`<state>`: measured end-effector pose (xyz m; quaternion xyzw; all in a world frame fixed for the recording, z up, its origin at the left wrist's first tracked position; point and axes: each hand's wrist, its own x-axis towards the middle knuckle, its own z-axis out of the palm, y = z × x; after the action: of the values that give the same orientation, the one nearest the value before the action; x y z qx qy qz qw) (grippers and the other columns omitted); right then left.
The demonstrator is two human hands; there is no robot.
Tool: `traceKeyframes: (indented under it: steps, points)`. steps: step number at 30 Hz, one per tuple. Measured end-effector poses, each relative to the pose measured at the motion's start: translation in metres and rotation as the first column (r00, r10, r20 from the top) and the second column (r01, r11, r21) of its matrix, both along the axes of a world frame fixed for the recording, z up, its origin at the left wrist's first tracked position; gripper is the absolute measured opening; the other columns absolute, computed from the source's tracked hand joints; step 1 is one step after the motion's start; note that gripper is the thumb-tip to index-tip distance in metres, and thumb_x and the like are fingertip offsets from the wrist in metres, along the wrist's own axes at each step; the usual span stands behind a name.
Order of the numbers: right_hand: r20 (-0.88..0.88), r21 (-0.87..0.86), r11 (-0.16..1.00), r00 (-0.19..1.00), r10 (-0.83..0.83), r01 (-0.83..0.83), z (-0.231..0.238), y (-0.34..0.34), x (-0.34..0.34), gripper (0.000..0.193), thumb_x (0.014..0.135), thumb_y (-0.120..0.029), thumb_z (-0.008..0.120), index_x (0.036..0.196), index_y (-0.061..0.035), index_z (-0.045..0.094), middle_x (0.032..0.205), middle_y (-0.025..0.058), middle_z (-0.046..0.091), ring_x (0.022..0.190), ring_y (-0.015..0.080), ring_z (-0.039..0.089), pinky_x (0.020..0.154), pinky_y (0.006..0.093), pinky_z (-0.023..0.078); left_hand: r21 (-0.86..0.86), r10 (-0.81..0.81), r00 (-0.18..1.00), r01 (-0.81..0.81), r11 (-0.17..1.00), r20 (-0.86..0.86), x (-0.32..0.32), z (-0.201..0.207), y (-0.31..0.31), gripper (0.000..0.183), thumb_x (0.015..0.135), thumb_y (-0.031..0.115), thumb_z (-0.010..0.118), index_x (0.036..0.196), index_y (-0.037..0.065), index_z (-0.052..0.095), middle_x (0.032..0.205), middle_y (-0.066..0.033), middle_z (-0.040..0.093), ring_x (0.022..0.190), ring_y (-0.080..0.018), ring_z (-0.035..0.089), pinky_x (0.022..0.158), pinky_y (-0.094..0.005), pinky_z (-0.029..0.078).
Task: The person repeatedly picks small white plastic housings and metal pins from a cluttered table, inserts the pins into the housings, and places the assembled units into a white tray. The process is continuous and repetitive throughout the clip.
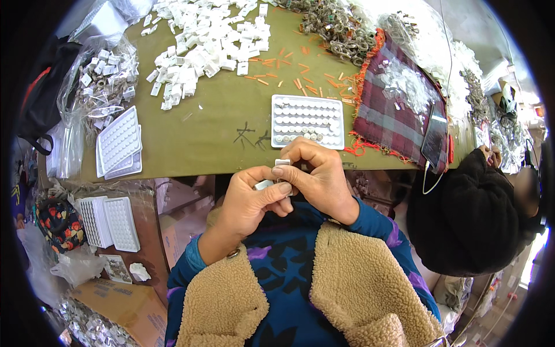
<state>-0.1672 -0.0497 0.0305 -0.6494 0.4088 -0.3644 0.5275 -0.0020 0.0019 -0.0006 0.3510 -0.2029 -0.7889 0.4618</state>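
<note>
Together, the left hand [251,194] and right hand [321,176] curl around white pieces [282,163].

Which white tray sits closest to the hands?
The tray on the green table just beyond the right hand, holding rows of small round pieces; the other trays lie farther off to the left.

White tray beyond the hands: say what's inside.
The tray holds greyish discs along its near side; white rounds beyond are too small to identify. The right hand hides part of the near rim.
</note>
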Motion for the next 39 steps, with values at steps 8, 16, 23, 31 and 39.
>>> traceKeyframes:
  steps: [8, 16, 23, 31, 39]
  points:
    - [-0.141, -0.689, 0.716, 0.990, 0.018, -0.111, 0.000, 0.007, -0.016, 0.041, 0.070, -0.008, 0.081, 0.106, 0.0029, 0.067, 0.108, 0.0176, 0.062, 0.094, 0.0326, 0.064, 0.081, 0.0385, 0.054, 0.107, 0.002, 0.881, 0.055, 0.993, -0.473, -0.002, -0.006, -0.004, 0.024, 0.091, 0.020, 0.072, 0.101, 0.001, 0.062, 0.078, -0.0011, 0.061, 0.050, -0.0023, 0.047, 0.048, -0.0170, 0.040]
    - [-0.124, -0.939, 0.332, 0.988, -0.093, -0.087, -0.016, -0.006, -0.048, 0.030, 0.063, -0.010, 0.067, 0.087, 0.0054, 0.061, 0.092, 0.0148, 0.062, 0.076, 0.0256, 0.062, 0.065, 0.0346, 0.051, 0.136, -0.106, 0.916, 0.170, 0.976, -0.386, -0.028, 0.000, -0.017, 0.022, 0.097, 0.027, 0.064, 0.098, 0.006, 0.057, 0.083, -0.0001, 0.059, 0.056, -0.0016, 0.047, 0.045, -0.0156, 0.036]
    - [-0.058, -0.801, 0.579, 0.943, -0.327, 0.151, -0.019, -0.011, -0.102, 0.025, 0.077, -0.009, 0.075, 0.098, 0.0010, 0.065, 0.102, 0.0139, 0.066, 0.087, 0.0307, 0.064, 0.074, 0.0394, 0.051, 0.151, -0.071, 0.943, 0.126, 0.981, -0.324, -0.043, -0.002, -0.028, 0.028, 0.096, 0.029, 0.065, 0.103, 0.004, 0.054, 0.094, -0.0159, 0.067, 0.054, -0.0083, 0.054, 0.043, -0.0173, 0.041]
    - [-0.277, -0.670, 0.574, 0.559, -0.781, 0.471, -0.028, -0.082, -0.180, 0.006, 0.085, -0.006, 0.067, 0.089, -0.0013, 0.065, 0.086, 0.0126, 0.059, 0.074, 0.0341, 0.063, 0.065, 0.0408, 0.051, 0.020, -0.145, 0.986, 0.147, 0.989, -0.082, -0.054, -0.004, -0.036, 0.027, 0.094, 0.022, 0.068, 0.108, 0.002, 0.055, 0.092, -0.0229, 0.069, 0.068, -0.0214, 0.068, 0.048, -0.0246, 0.052]
    - [-0.436, -0.707, 0.609, 0.456, -0.776, 0.360, -0.025, -0.096, -0.165, 0.007, 0.087, -0.007, 0.062, 0.085, -0.0034, 0.057, 0.088, 0.0154, 0.055, 0.077, 0.0354, 0.062, 0.065, 0.0428, 0.051, 0.004, -0.145, 0.985, 0.146, 0.989, -0.098, -0.052, -0.001, -0.035, 0.018, 0.099, 0.011, 0.057, 0.113, 0.000, 0.056, 0.099, -0.0245, 0.068, 0.072, -0.0205, 0.067, 0.056, -0.0269, 0.056]
